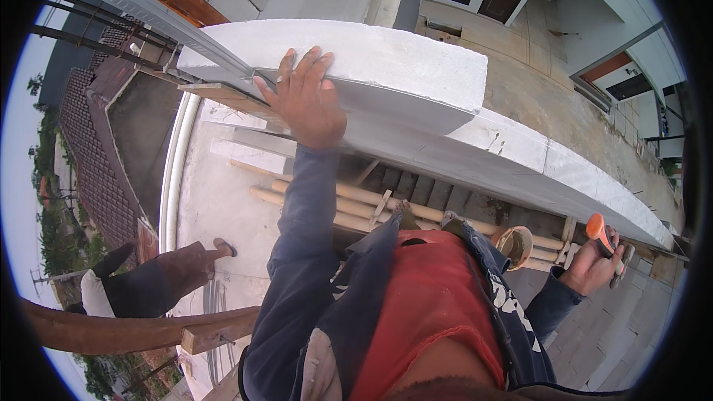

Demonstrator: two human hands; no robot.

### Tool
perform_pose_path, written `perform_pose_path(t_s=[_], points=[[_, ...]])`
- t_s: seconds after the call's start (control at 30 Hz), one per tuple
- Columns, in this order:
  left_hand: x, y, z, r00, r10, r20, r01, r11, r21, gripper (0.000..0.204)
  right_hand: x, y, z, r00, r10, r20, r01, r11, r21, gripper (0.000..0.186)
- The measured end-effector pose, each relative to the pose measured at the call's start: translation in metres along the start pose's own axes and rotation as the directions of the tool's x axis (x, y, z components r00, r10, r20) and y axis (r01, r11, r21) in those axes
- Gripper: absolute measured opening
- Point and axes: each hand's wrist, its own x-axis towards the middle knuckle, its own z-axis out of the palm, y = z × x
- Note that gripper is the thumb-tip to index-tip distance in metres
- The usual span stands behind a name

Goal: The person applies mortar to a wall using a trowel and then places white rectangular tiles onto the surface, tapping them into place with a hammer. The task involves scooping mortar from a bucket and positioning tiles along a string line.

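Pressing my left hand (306,100), fingers spread wide, flat on the white lightweight concrete block (371,67) that tops the block wall (520,156), I grip an orange-handled trowel (605,241) in my right hand (590,267), fingers wrapped around its handle, down by my side; bamboo scaffold poles (356,204) lie below me, and another person (148,278) crouches on the concrete slab (215,200) beneath

Single head-worn fisheye view, steeply downward from close above the white block wall (416,82), ground far below.
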Motion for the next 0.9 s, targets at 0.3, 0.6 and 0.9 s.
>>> perform_pose_path(t_s=[0.3, 0.6, 0.9], points=[[-0.004, -0.011, 0.027, 0.971, -0.006, -0.238, -0.035, 0.985, -0.168, 0.041, -0.077, 0.033, 0.164, 0.625, 0.061, 0.778, 0.378, 0.848, -0.37, 0.04], [-0.004, -0.014, 0.023, 0.957, -0.018, -0.29, -0.041, 0.979, -0.198, 0.035, -0.064, 0.093, 0.214, 0.211, 0.55, 0.808, 0.897, 0.219, -0.384, 0.035], [-0.003, -0.012, 0.028, 0.961, 0.006, -0.277, -0.067, 0.975, -0.21, 0.042, -0.064, 0.105, 0.217, 0.103, 0.624, 0.775, 0.936, 0.203, -0.288, 0.048]])
